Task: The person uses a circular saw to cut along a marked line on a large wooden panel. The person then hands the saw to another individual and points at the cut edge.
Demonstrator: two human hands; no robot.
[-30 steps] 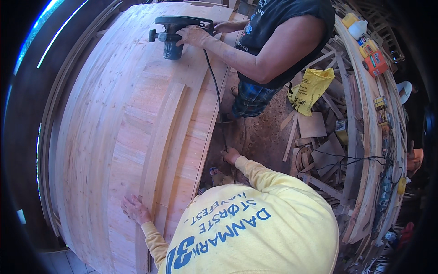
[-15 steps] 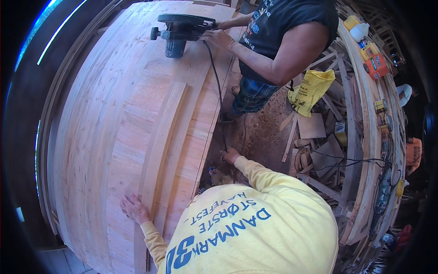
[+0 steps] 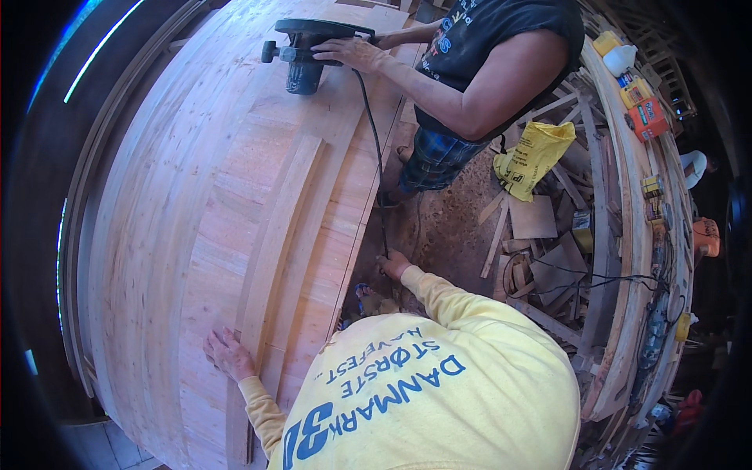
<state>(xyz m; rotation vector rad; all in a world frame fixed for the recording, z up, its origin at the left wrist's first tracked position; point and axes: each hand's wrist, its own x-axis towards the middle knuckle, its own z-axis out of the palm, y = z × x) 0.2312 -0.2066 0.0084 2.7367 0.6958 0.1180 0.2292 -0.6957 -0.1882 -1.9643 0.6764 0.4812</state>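
Observation:
My left hand [image 3: 229, 352] lies with its fingers spread on a wide pale wooden panel [image 3: 153, 235], beside two long wooden strips [image 3: 274, 227]. My right hand [image 3: 392, 264], below the panel's right edge, grips a black cord [image 3: 380, 176] that runs up to a dark circular saw [image 3: 305, 66]. A co-worker in a dark sleeveless top [image 3: 486, 86] stands at the far right side of the panel with hands on the saw. My yellow sleeves and chest fill the lower middle.
At the right, wooden offcuts [image 3: 556, 266] and a yellow sack [image 3: 533, 157] lie on the floor beside a long timber ledge [image 3: 627, 337] carrying containers [image 3: 646, 117] and cords. Another person [image 3: 695, 166] is partly visible at the far right. A dark wall borders the panel's left.
The co-worker and the saw have shifted slightly up and to the right, and the co-worker's nearer hand has changed its place on the saw. My hands stay about where they were.

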